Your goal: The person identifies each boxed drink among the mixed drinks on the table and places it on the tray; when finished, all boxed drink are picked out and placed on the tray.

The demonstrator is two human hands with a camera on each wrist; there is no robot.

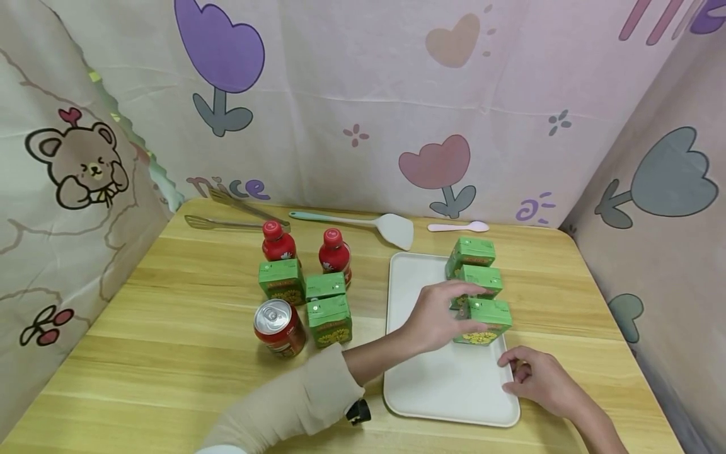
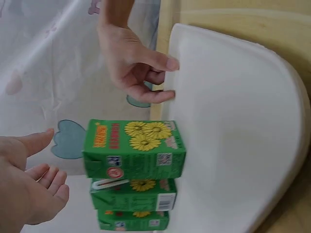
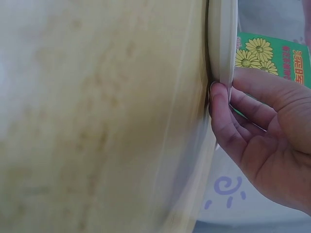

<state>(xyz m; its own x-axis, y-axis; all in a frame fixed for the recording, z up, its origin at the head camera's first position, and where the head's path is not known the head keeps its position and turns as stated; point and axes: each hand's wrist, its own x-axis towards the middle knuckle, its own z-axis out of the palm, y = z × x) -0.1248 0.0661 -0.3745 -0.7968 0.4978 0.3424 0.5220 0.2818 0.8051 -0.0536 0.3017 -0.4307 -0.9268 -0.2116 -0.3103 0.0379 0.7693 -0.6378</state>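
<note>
Three green drink cartons with yellow flowers stand in a row along the right side of a white tray (image 1: 448, 394): the front carton (image 1: 490, 313), the middle carton (image 1: 489, 278) and the back carton (image 1: 475, 251). My left hand (image 1: 435, 318) hovers by the front carton, thumb and fingers spread. In the left wrist view, a gap shows between that hand (image 2: 36, 182) and the top of the front carton (image 2: 133, 148). At the tray's right edge, my right hand (image 1: 539, 378) pinches the rim; in the right wrist view, a fingertip sits under the rim (image 3: 224, 43).
Left of the tray stand more green cartons (image 1: 329, 321), a red soda can (image 1: 280, 334) and two red bottles (image 1: 334, 252). Along the back lie metal tongs (image 1: 227, 224), a spatula (image 1: 394, 230) and a pink spoon (image 1: 459, 227). Printed cloth walls surround the wooden table (image 1: 153, 340).
</note>
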